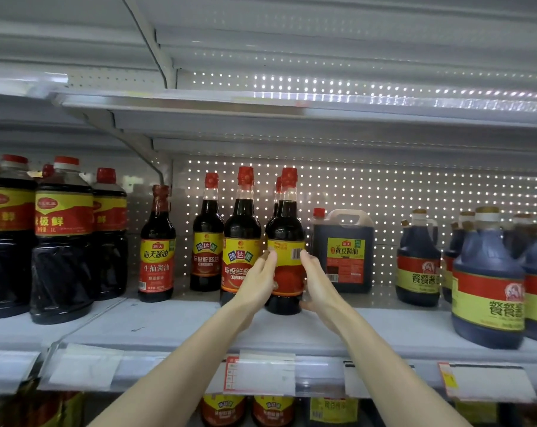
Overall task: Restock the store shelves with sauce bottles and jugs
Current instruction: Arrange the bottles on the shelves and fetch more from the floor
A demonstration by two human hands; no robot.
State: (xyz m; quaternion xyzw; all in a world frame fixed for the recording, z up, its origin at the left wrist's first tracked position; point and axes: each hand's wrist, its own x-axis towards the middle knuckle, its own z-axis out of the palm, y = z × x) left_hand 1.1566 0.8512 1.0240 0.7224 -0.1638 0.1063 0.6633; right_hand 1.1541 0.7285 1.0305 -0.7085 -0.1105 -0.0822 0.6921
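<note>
- Nearest, price tags [261, 374] hang on the edge of the shelf [168, 328], and both forearms reach over them.
- The left hand [256, 283] and right hand [319, 282] flank the sauce bottle [285, 229], fingers straight and flat against its sides (a press, not a grip).
- The bottle stands upright mid-shelf with its barcode facing out, just beside a matching bottle [241, 241] on its left.
- Risk: if flat palms turn it, the smooth bottle could slip or tip into that neighbour.
- Farther back on the right, the square jug [342, 251] stands close, so a hard push could bump it.
</note>
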